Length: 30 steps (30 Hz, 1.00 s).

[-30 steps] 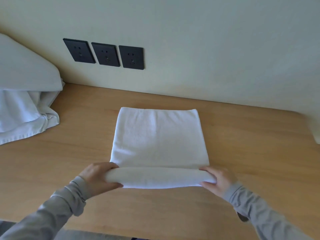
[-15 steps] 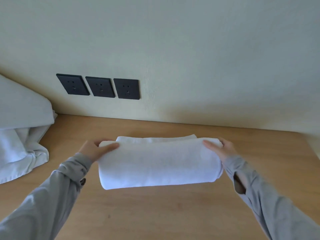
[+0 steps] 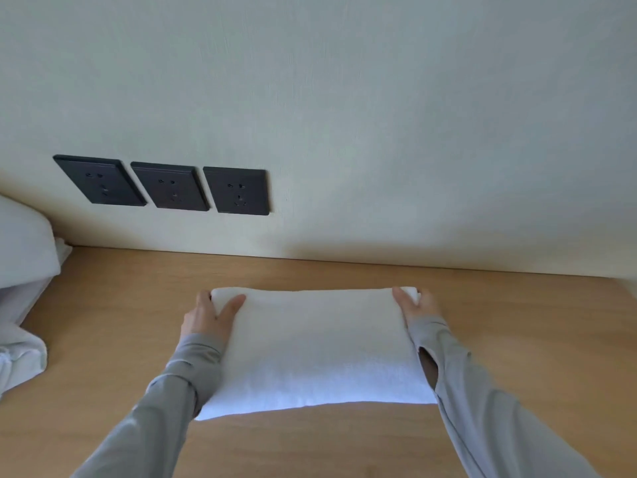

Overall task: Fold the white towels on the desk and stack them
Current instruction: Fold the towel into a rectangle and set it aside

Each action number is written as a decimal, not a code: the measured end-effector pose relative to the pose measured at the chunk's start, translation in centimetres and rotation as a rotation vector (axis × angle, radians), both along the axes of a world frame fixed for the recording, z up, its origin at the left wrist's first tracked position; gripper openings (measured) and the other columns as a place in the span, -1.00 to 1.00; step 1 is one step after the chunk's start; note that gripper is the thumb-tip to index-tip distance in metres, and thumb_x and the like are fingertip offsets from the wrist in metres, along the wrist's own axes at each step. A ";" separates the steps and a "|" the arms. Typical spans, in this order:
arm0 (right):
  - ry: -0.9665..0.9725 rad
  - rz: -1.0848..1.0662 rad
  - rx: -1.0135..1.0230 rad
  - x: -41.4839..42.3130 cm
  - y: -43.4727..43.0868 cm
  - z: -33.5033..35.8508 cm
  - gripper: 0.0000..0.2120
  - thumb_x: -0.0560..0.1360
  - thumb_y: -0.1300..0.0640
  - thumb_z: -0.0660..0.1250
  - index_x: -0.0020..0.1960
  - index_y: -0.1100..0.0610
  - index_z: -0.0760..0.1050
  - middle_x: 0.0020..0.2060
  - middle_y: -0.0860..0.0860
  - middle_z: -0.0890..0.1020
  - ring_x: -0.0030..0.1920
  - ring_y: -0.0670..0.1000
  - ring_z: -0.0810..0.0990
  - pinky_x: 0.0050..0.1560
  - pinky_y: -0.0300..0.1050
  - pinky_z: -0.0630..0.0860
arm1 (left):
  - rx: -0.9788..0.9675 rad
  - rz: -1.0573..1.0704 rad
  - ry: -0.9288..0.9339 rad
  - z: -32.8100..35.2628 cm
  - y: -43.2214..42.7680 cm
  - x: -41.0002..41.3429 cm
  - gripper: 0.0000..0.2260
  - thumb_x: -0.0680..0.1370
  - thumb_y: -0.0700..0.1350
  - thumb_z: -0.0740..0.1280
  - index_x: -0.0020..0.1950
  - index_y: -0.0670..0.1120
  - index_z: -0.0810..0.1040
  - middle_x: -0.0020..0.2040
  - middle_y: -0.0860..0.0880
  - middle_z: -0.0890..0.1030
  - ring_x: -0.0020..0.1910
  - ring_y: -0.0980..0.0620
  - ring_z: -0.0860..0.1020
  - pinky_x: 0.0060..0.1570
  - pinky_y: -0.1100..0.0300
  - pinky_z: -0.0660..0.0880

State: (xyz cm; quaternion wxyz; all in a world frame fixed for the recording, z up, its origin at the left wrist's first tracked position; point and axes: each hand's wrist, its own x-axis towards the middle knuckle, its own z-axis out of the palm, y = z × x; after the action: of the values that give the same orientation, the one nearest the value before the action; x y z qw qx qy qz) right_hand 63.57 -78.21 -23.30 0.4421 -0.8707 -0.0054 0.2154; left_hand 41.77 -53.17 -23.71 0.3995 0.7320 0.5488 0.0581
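A white towel (image 3: 317, 346), folded over into a thick rectangle, lies in the middle of the wooden desk (image 3: 517, 339). My left hand (image 3: 206, 317) grips its far left corner, thumb on top and fingers behind the edge. My right hand (image 3: 415, 305) pinches the far right corner in the same way. Both grey sleeves run along the towel's short sides. A heap of unfolded white towels (image 3: 19, 305) sits at the desk's left edge, partly cut off by the frame.
A pale wall (image 3: 379, 115) rises straight behind the desk, with three black sockets (image 3: 169, 186) low on its left part. Bare wood shows to the right of the towel and in front of it.
Both hands carried the towel's near edge up and over to the far edge, doubling it. The head tilted up, so more wall shows.
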 end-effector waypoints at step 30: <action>-0.605 0.874 -0.696 -8.6 1.1 -1.8 -0.42 0.56 -0.16 -0.26 0.49 0.01 -0.35 0.44 -0.18 -0.34 0.42 -0.17 -0.40 0.45 0.01 -0.33 | 0.555 -0.705 0.329 -2.1 -9.5 0.5 -0.47 0.49 0.25 -0.36 0.37 0.14 -0.50 0.42 0.19 -0.44 0.31 0.17 -0.54 0.32 0.08 -0.48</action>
State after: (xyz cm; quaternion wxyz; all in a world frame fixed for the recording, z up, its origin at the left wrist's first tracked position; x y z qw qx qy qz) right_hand 54.94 -77.08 -25.10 -0.0169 -0.9032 -0.4146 0.1097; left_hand 42.29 -62.69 -25.84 0.0919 0.9520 0.2870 -0.0531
